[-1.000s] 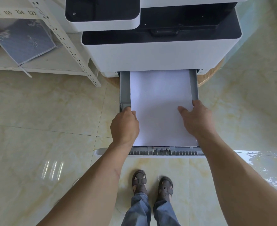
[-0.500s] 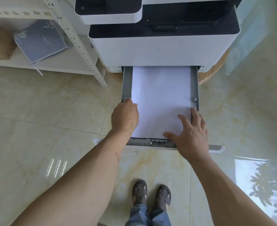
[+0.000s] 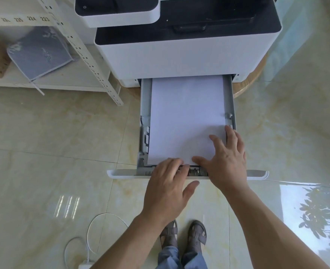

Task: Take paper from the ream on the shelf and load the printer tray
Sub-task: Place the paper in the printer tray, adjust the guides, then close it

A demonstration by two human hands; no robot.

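White paper stack [image 3: 186, 117] lies flat in the pulled-out printer tray [image 3: 145, 105], far end running in under the printer [image 3: 179, 55], near edge close to the tray's front guide. My right hand [image 3: 226, 160] is spread flat, palm down, on the stack's near-right corner; fingers fanned, index and middle on the sheet, outer fingers reaching the right tray wall, thumb along the paper's near edge. My left hand [image 3: 167, 188] is at the tray front, fingers [image 3: 173, 166] curled over the grey front guide right at the paper's near edge, thumb out to the right over the floor; whether it pinches anything I can't tell, fingertips are blurred. Thumbs of both hands near each other, not touching. Tray's white front panel [image 3: 121, 174] sticks out either side. Left of the printer: white slotted shelf [image 3: 82, 49] with a grey-blue packet [image 3: 41, 53] leaning on the lower board. Glossy marble floor [image 3: 53, 142], white cable [image 3: 94, 237] at bottom left, my sandalled feet [image 3: 182, 234] below.
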